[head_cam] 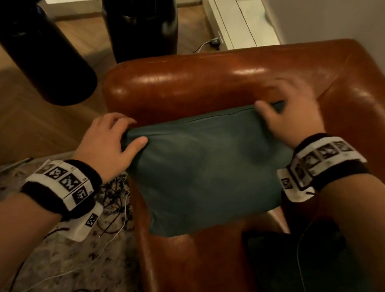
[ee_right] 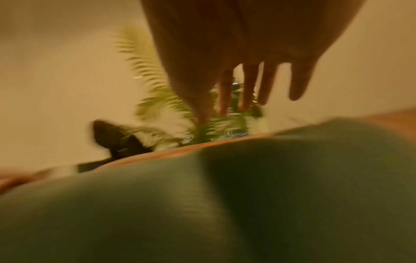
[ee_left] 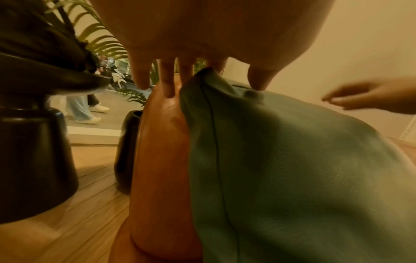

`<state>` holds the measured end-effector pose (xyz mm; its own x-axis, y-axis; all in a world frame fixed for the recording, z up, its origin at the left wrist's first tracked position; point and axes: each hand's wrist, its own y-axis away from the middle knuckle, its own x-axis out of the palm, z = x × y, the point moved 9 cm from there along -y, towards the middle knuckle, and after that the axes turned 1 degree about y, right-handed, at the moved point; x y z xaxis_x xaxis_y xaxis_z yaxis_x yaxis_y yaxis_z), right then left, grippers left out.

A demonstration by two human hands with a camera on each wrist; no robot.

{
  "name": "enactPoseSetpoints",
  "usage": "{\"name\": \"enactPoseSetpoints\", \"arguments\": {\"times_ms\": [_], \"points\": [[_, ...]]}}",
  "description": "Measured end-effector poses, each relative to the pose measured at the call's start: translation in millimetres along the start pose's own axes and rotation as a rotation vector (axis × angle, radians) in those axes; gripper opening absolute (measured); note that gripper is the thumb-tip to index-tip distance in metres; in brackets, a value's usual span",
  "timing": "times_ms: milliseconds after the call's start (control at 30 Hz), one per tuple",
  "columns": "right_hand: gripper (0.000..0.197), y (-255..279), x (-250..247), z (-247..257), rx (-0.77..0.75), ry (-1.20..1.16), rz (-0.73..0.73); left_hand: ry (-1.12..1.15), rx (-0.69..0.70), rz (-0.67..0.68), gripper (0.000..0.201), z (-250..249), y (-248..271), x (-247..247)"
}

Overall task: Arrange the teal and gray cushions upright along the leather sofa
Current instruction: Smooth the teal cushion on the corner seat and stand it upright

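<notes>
A teal cushion (head_cam: 207, 172) stands tilted on the brown leather sofa (head_cam: 219, 76), its back against the padded armrest. My left hand (head_cam: 127, 133) pinches the cushion's upper left corner, thumb on the front face and fingers behind (ee_left: 167, 85). The thumb presses a dent into the teal cushion (ee_left: 292, 169). My right hand (head_cam: 283, 106) is blurred over the upper right corner. In the right wrist view its fingers (ee_right: 247, 92) are straight and spread above the cushion (ee_right: 202, 204), holding nothing. A dark cushion (head_cam: 291, 279) lies on the seat at lower right, its colour unclear.
A tall black planter (head_cam: 141, 18) with a palm stands on the wood floor beyond the armrest. A large black rounded object (head_cam: 29, 41) is at the left. A patterned rug (head_cam: 64, 251) with loose cables lies beside the sofa. A pale wall runs behind the sofa back.
</notes>
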<state>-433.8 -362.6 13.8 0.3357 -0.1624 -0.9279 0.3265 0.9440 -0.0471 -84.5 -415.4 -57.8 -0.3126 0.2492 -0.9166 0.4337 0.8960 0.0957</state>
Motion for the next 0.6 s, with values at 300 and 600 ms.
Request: {"name": "enactPoseSetpoints", "arguments": {"times_ms": [300, 600], "points": [[0.035, -5.4, 74.7, 56.2, -0.109, 0.003, 0.245, 0.201, -0.081, 0.035, 0.023, -14.1, -22.2, 6.7], [0.053, -4.8, 39.2, -25.9, -0.141, 0.252, 0.309, 0.015, 0.004, 0.117, 0.028, 24.0, -2.4, 10.1]]}}
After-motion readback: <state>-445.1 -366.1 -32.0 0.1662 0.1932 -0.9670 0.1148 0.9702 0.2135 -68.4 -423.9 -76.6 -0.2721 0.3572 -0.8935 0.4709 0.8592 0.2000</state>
